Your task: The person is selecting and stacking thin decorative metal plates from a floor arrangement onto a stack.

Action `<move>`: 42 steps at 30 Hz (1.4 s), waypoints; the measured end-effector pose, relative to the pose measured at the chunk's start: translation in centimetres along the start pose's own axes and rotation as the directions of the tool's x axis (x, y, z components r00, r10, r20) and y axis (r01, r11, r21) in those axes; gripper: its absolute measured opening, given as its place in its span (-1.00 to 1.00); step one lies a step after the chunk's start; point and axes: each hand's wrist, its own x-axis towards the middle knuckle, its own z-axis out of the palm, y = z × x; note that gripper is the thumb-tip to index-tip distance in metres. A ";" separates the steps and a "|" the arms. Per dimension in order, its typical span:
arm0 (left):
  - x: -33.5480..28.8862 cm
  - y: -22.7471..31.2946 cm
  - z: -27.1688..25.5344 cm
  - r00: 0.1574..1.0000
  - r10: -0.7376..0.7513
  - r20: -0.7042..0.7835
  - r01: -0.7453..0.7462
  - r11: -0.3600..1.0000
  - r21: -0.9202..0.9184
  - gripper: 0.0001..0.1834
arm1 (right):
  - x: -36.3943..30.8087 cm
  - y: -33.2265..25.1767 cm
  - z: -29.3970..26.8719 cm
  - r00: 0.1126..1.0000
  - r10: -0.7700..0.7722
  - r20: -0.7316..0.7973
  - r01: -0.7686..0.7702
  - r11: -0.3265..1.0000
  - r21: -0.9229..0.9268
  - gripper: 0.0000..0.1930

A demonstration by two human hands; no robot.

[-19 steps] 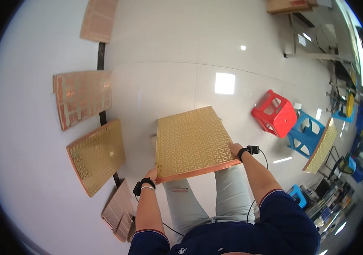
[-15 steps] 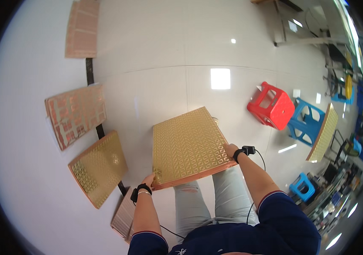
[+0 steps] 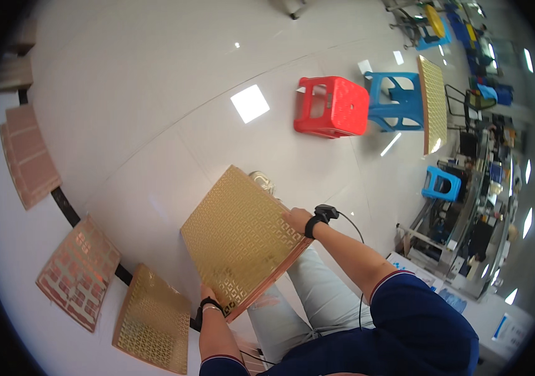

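Note:
Before my legs I carry a square gold panel (image 3: 239, 235) by its two sides. Its face has a raised geometric pattern, and its edges are copper-coloured. My left hand (image 3: 208, 294) grips the panel at its near left corner, the fingers partly hidden by it. At the right side edge my right hand (image 3: 295, 220) is closed round the panel, its thumb over the face. Each wrist wears a black strap, the right one with a small black device (image 3: 325, 213) and a cable.
Along the wall at left lean another gold panel (image 3: 153, 318), a copper-patterned panel (image 3: 79, 272) and a pinkish panel (image 3: 29, 156). Ahead to the right stand a red stool (image 3: 349, 108) and a blue stool (image 3: 399, 100), with a gold panel (image 3: 432, 103) against it. Cluttered workbenches line the right.
My view has turned to the right: the stools have shifted left in it, and the wall panels lower. The held panel is more tilted, still in both hands.

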 end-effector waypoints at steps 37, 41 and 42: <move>-46.2 -13.2 49.2 0.680 0.643 0.352 -0.709 0.698 0.096 -0.50 | -37.9 51.1 -18.2 0.611 0.431 -0.664 0.250 0.691 0.678 -0.68; -48.8 -13.3 60.1 0.671 0.635 0.384 -0.710 0.698 0.087 -0.47 | -36.6 57.9 -24.0 0.551 0.517 -0.655 0.219 0.667 0.712 -0.65; -49.3 -13.3 61.9 0.674 0.593 0.440 -0.688 0.722 0.079 -0.45 | -36.1 59.4 -25.3 0.539 0.515 -0.666 0.230 0.671 0.705 -0.65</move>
